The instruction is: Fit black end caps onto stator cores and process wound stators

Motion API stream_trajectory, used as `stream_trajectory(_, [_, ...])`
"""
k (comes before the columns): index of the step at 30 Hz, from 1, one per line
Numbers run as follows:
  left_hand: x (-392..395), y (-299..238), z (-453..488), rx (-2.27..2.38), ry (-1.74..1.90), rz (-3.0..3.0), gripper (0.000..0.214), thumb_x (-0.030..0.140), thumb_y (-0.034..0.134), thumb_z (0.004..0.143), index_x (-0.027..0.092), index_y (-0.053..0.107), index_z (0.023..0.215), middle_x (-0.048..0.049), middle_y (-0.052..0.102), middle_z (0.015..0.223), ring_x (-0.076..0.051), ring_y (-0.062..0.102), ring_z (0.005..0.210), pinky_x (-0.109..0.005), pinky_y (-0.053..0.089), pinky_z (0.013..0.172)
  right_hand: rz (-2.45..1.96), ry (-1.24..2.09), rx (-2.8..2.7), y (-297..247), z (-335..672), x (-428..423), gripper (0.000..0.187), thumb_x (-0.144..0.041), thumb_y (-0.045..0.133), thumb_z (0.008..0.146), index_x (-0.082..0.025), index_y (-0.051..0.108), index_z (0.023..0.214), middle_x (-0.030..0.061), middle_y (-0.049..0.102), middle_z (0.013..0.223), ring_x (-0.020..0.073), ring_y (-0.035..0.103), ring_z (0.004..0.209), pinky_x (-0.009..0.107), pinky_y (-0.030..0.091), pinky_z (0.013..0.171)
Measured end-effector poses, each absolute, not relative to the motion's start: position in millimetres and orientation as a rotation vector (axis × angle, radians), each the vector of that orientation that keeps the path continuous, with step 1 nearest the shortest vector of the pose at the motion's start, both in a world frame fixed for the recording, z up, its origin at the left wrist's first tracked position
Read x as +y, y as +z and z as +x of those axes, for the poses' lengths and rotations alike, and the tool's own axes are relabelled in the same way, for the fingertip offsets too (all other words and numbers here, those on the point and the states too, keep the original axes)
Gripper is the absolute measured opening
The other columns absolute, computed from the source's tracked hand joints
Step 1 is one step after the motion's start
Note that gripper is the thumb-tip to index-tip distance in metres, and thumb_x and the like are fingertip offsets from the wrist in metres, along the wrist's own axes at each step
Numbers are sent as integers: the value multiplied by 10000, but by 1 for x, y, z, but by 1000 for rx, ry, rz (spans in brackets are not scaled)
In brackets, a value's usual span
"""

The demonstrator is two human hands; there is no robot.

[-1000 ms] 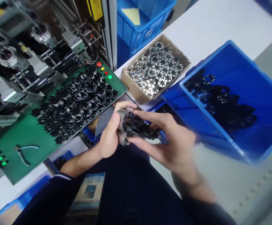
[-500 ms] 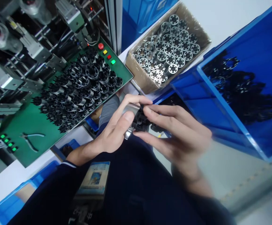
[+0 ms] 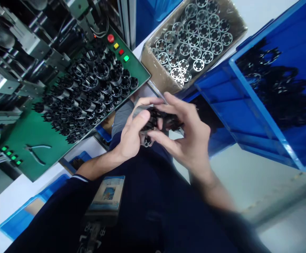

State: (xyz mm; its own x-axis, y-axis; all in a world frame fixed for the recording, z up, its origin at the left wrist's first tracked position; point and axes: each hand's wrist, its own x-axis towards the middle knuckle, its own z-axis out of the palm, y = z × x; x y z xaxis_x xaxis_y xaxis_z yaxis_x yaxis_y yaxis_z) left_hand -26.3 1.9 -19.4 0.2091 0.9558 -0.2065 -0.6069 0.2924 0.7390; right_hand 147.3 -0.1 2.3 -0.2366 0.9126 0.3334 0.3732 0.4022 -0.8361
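My left hand (image 3: 132, 135) is closed round a grey metal cylinder with a black plastic insert (image 3: 149, 121), held above my lap. My right hand (image 3: 188, 135) pinches the black plastic part at the cylinder's right end, fingers curled over it. Both hands meet in the middle of the view, just below the edge of the green panel (image 3: 31, 137). Several black finished parts (image 3: 89, 91) stand in rows on that panel, to the upper left of my hands.
A cardboard box of silver metal rings (image 3: 190, 45) sits at the top centre. A blue bin with black plastic parts (image 3: 279, 91) is at the right. Pliers (image 3: 35, 153) lie on the green panel near coloured buttons (image 3: 118, 49). Machinery (image 3: 18, 45) fills the upper left.
The view has shifted down and left. My right hand has moved up over the part's end, and both hands have turned the cylinder slightly between them.
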Motion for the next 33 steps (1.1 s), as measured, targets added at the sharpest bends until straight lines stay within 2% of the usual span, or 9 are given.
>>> stream_trajectory(3, [9, -22, -20, 828, 1215, 401, 417, 585, 533, 1179, 213, 718, 1213, -1, 648, 806, -131, 545, 527, -254, 401, 412, -1180, 807, -1762, 8, 140, -6, 390, -287, 648, 1209, -323, 693, 1594, 100, 790, 1527, 280, 799, 1415, 472, 758, 1132])
stream_trajectory(8, [18, -22, -16, 1066, 1273, 327, 526, 613, 416, 1199, 211, 717, 1041, -79, 753, 894, -246, 820, 894, -332, 644, 704, -1023, 710, -1977, 10, 131, -12, 521, -112, 717, 1132, -295, 707, 1619, 96, 766, 1620, 269, 771, 1509, 499, 695, 1304])
stream_trajectory(11, [15, -16, -17, 972, 1294, 347, 450, 589, 501, 1150, 238, 745, 1009, -79, 808, 989, -266, 846, 1001, -351, 665, 764, -1003, 676, -1901, 5, 130, -12, 475, -162, 857, 1076, -310, 782, 1521, 76, 827, 1518, 255, 842, 1366, 439, 761, 1188])
stream_trajectory(15, [9, -8, -22, 875, 1350, 439, 359, 569, 606, 1107, 254, 770, 1053, -44, 752, 866, -253, 818, 909, -358, 641, 775, -1051, 572, -1808, 1, 132, -15, 459, -237, 1028, 951, -313, 860, 1371, 88, 823, 1416, 246, 859, 1274, 383, 802, 1052])
stream_trajectory(21, [6, -8, -25, 943, 1364, 435, 325, 569, 585, 1098, 289, 745, 1059, -59, 732, 900, -298, 828, 1045, -400, 644, 836, -1068, 800, -1895, -2, 136, -20, 516, -251, 906, 1063, -434, 807, 1536, 45, 764, 1634, 269, 826, 1411, 450, 804, 1087])
stream_trajectory(23, [6, -9, -23, 966, 1372, 449, 353, 575, 562, 1125, 277, 745, 1075, -71, 725, 935, -297, 824, 1066, -388, 638, 831, -1069, 810, -1882, -2, 138, -21, 547, -261, 916, 1056, -419, 796, 1566, 50, 786, 1594, 272, 835, 1368, 440, 805, 1045])
stream_trajectory(26, [5, -4, -18, 1017, 1418, 421, 503, 646, 452, 1199, 247, 736, 1082, -64, 653, 914, -259, 782, 941, -376, 624, 815, -1126, 799, -1804, 0, 138, -22, 689, -269, 964, 1017, -395, 737, 1655, 55, 839, 1484, 279, 843, 1234, 468, 787, 1044])
stream_trajectory(31, [5, 4, -15, 1077, 1415, 445, 633, 825, 423, 1179, 272, 713, 1074, -54, 584, 891, -245, 702, 861, -357, 569, 749, -1111, 871, -1746, -4, 135, -22, 520, -333, 998, 994, -341, 842, 1491, 53, 878, 1281, 246, 843, 1053, 395, 763, 839])
stream_trajectory(33, [4, 4, -15, 1094, 1404, 480, 693, 892, 401, 1158, 285, 727, 1084, -62, 603, 928, -249, 693, 883, -356, 560, 747, -1076, 874, -1731, -5, 135, -22, 560, -329, 1022, 972, -333, 844, 1503, 51, 874, 1267, 225, 849, 1048, 377, 766, 874])
